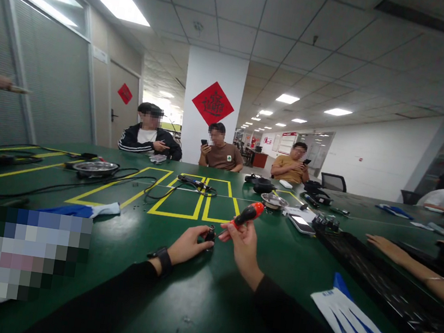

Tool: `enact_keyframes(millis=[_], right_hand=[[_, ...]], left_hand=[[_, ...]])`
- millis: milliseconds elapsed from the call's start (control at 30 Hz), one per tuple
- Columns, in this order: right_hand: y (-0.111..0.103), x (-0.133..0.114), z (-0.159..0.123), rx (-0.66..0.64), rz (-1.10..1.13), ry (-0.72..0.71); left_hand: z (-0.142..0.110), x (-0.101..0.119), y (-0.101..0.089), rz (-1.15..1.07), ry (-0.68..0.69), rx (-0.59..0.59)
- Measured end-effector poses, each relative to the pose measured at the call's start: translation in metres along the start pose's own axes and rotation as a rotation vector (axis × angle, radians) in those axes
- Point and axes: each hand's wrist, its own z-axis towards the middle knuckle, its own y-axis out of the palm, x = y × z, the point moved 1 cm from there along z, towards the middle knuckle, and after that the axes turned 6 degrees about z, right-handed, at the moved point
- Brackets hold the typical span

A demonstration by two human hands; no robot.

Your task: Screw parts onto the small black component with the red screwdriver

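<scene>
My left hand, with a dark watch at its wrist, pinches a small black cylindrical part just above the green table. Closed around a screwdriver is my right hand. The screwdriver has a red and black handle that points up and away to the right. Its shaft slants down toward the black part; whether the tip touches it I cannot tell.
To the right lie white-and-blue gloves beside a long black tray and a phone. Metal bowls and black cables rest farther back. Other people's hands reach in at both sides; several people sit around the table.
</scene>
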Motion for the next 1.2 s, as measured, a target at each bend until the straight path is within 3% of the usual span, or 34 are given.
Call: enact_keyframes(millis=[900,1200], right_hand=[[0.0002,-0.0044,-0.0053,-0.032,0.026,-0.006],[0.0013,-0.0029,-0.0013,0.025,-0.025,0.015]], left_hand=[[0.0007,0.0015,0.0003,-0.009,-0.011,-0.015],[0.0013,-0.0013,0.0020,-0.005,-0.010,-0.014]])
